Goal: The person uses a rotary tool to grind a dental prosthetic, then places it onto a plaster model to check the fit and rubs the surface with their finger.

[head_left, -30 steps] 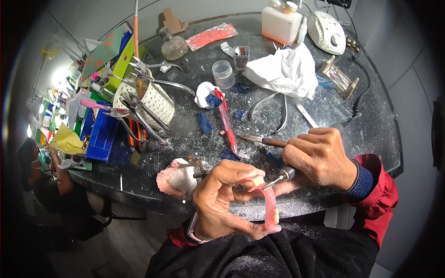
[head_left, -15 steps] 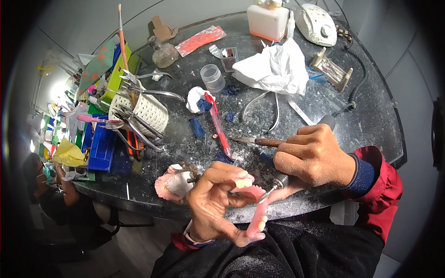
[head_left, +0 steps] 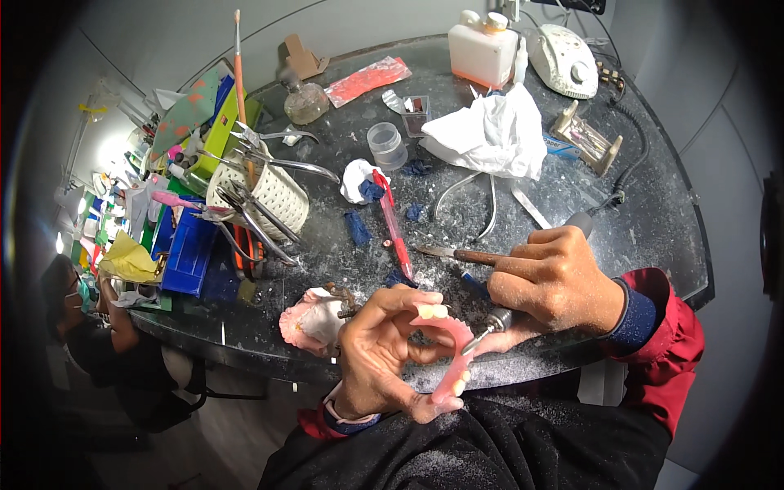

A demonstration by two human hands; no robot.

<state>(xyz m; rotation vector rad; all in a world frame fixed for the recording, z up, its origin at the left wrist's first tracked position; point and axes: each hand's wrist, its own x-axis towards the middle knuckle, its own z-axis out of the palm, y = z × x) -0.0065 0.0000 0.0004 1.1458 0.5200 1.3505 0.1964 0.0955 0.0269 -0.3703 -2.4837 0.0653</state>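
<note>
My left hand (head_left: 377, 353) is closed on a pink partial denture (head_left: 457, 353) with a few pale teeth at both ends, its fingers at the upper end and the thumb at the lower. My right hand (head_left: 559, 282) grips a rotary handpiece (head_left: 501, 318); the metal bur (head_left: 478, 341) at its tip meets, or nearly meets, the denture's right edge. Beside my left hand a pink and white dental cast (head_left: 312, 320) lies on the dusty bench. Just beyond my right hand rests a wood-handled knife (head_left: 474, 256), its handle end hidden by the fingers.
A red pen (head_left: 394, 229) and blue scraps lie mid-bench. A white basket of pliers (head_left: 282, 200) stands left, near a blue bin (head_left: 189, 257). Behind are a clear cup (head_left: 386, 147), crumpled white cloth (head_left: 490, 131), jug (head_left: 482, 57) and white control unit (head_left: 563, 61). Someone sits far left.
The denture has turned in my left hand, showing its upper teeth and inner curve more. The handpiece stays at its right edge. The whole view has shifted slightly.
</note>
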